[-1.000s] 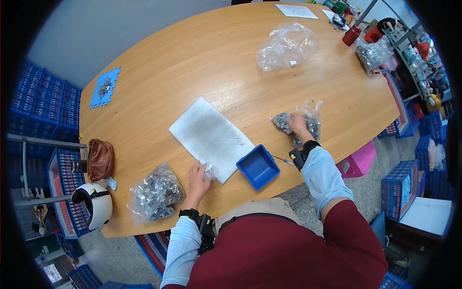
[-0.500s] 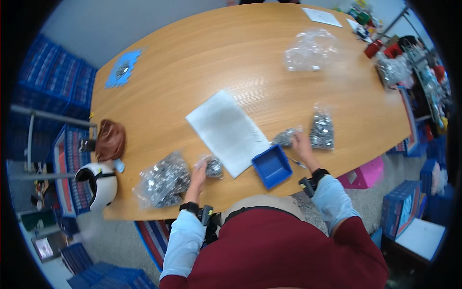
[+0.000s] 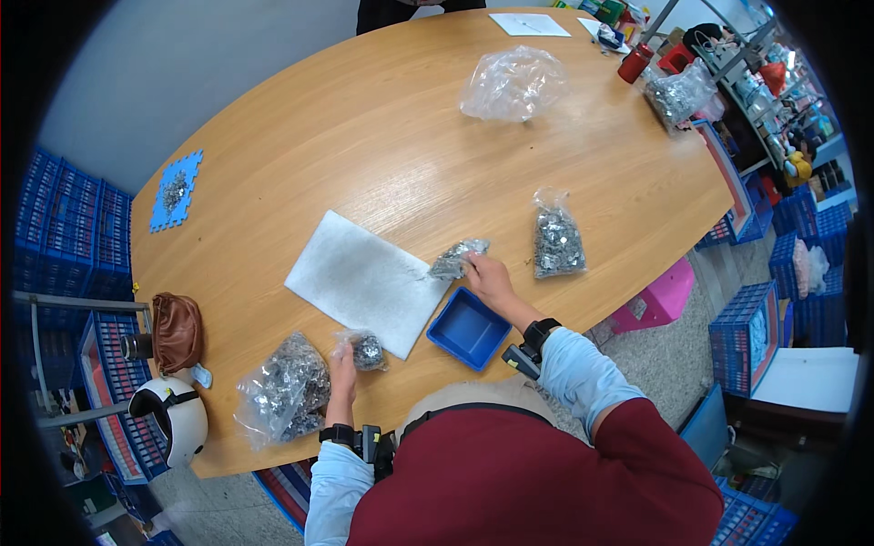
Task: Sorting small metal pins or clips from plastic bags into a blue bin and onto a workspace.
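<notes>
My left hand [image 3: 342, 371] pinches the near side of a small clear bag of metal pieces [image 3: 368, 351], close to a white sheet [image 3: 360, 273]. My right hand [image 3: 492, 284] has its fingers closed on another small clear bag of metal pieces [image 3: 455, 260], at the sheet's right corner. Below that hand sits a blue tray [image 3: 468, 329] with nothing visible inside. A large open clear bag of metal pieces [image 3: 293, 387] lies left of my left hand. Further right lies a filled clear bag of metal pieces [image 3: 558, 241]. The pieces are too small to identify.
A crumpled clear bag [image 3: 514, 84] and a white paper [image 3: 528, 25] lie toward the back. At the left are a blue foam mat [image 3: 175, 191], brown pouch [image 3: 176, 332] and white helmet [image 3: 182, 423]. A pink stool [image 3: 655, 296] stands right. A person [image 3: 391, 13] is across the table.
The view has shifted and turned. My right hand has brought its bag leftward, away from the filled bag, to the sheet's corner. My left hand stays at its bag.
</notes>
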`<action>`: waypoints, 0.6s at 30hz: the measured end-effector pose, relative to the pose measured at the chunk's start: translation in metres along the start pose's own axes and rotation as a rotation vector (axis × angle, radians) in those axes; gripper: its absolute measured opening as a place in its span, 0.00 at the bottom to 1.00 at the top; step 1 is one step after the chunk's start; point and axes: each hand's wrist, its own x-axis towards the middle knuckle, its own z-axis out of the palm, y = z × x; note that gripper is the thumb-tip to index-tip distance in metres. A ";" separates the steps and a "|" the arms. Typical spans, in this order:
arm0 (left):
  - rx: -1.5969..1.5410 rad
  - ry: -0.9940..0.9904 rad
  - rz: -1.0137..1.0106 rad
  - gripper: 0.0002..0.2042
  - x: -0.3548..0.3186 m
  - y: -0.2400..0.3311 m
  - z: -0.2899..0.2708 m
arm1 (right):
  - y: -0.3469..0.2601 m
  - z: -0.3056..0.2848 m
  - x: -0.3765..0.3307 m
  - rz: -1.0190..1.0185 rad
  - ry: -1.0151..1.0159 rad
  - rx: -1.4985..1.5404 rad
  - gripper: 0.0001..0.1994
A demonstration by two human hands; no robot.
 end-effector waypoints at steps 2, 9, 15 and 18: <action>-0.013 0.015 -0.021 0.15 0.001 -0.005 -0.003 | -0.007 0.006 0.007 -0.012 -0.032 -0.013 0.08; 0.073 0.081 -0.013 0.16 -0.015 0.006 0.007 | -0.037 0.033 0.012 -0.165 -0.225 0.004 0.08; 0.099 0.068 -0.018 0.16 -0.019 -0.004 0.010 | -0.030 0.075 0.006 -0.280 -0.488 -0.116 0.09; 0.123 0.026 0.068 0.15 -0.018 -0.008 0.012 | -0.028 0.082 0.000 -0.232 -0.506 -0.084 0.05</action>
